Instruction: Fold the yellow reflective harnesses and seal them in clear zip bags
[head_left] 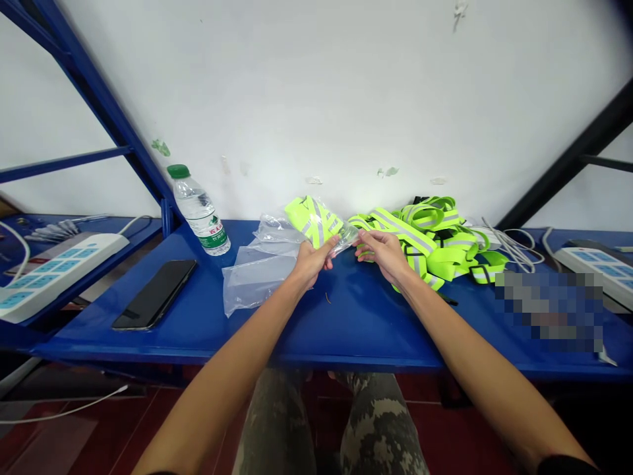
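Note:
A clear plastic bag [349,236] with a folded yellow-green reflective strap [314,219] inside is held between my hands above the blue table. My left hand [312,260] is closed on the bag's lower side, thumb on top. My right hand [383,253] pinches the bag's right end. Just to the right lies a tangled pile of yellow-green straps [445,231] with silver stripes and black buckles, partly behind my right hand. Several flat clear bags [257,277] lie to the left of my left hand.
A water bottle [202,214] with a green cap stands at the back left, near a black phone [155,295]. White power strips [64,267] lie at both sides. A white cable [519,247] coils behind the pile. A blurred patch covers the table's right part [554,310].

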`<act>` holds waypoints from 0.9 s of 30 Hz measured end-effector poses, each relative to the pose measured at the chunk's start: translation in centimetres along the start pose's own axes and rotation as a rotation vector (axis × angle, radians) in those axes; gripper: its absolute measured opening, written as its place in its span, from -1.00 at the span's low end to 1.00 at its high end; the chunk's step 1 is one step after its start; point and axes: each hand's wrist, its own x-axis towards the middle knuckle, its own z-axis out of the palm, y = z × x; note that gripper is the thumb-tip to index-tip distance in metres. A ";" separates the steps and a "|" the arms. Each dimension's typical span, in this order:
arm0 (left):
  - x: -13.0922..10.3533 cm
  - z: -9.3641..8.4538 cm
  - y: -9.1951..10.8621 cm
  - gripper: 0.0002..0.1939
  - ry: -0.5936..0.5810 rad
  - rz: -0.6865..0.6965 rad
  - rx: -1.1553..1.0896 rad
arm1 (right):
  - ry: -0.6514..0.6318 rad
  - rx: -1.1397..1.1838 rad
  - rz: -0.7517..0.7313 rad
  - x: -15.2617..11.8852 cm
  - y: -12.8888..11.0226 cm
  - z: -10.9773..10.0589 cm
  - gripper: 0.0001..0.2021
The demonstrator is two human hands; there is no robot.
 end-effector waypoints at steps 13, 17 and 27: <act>-0.6 0.8 0.3 -0.47 -0.056 -0.004 -0.014 | 0.075 -0.050 -0.168 0.9 0.8 -0.5 -0.56; -0.8 0.9 0.2 -0.42 -0.113 -0.033 -0.116 | 0.022 0.007 -0.106 0.4 0.7 -0.1 -0.59; -0.6 0.8 0.5 -0.46 -0.064 0.057 -0.270 | 0.023 -0.002 -0.115 0.7 0.9 -0.1 -0.54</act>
